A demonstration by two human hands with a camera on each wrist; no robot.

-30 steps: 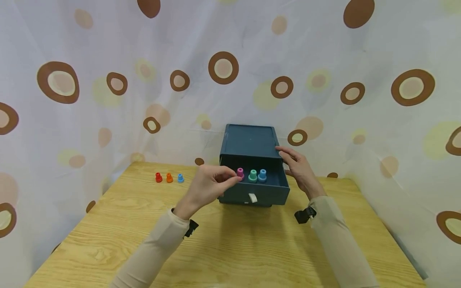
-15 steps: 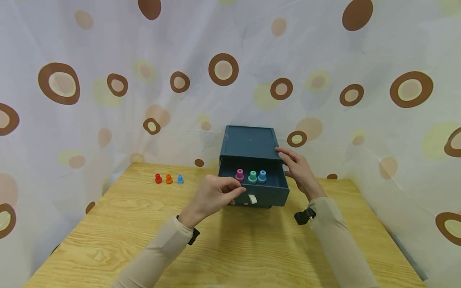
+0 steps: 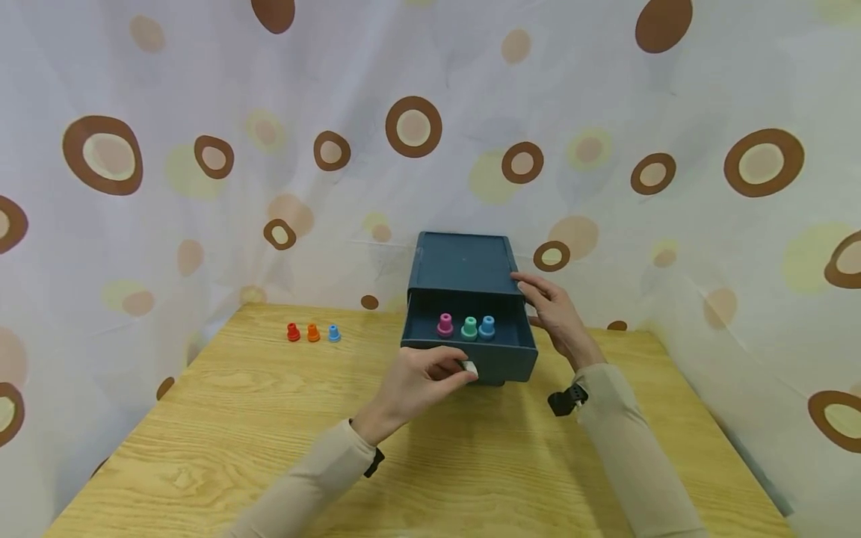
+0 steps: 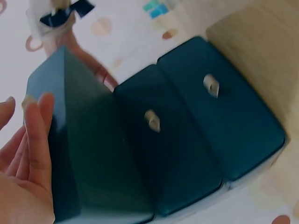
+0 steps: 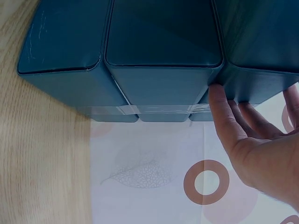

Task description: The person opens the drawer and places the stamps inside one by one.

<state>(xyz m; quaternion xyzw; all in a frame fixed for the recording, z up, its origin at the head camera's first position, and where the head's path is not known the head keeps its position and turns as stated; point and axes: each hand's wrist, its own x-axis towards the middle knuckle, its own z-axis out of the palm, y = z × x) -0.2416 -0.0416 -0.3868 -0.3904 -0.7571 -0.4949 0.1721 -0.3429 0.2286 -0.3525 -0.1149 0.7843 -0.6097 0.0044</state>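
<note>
The left arm, in a long beige fabric sleeve (image 3: 303, 482), reaches forward and slants inward. Its bare left hand (image 3: 417, 382) sits lower, thumb (image 3: 457, 380) and index finger (image 3: 444, 352) bent into a pinch, tips slightly apart. The right arm, sleeved alike, also leans inward; its bare right hand (image 3: 557, 314) is raised higher, fingers (image 5: 227, 119) extended and somewhat spread. Small black devices (image 3: 561, 403) sit at both wrists.

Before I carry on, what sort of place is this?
Probably a staged tabletop workspace: a wood-grain table, a spotted sheet hung behind it and along both sides, and a dark blue drawer unit standing on top.
</note>
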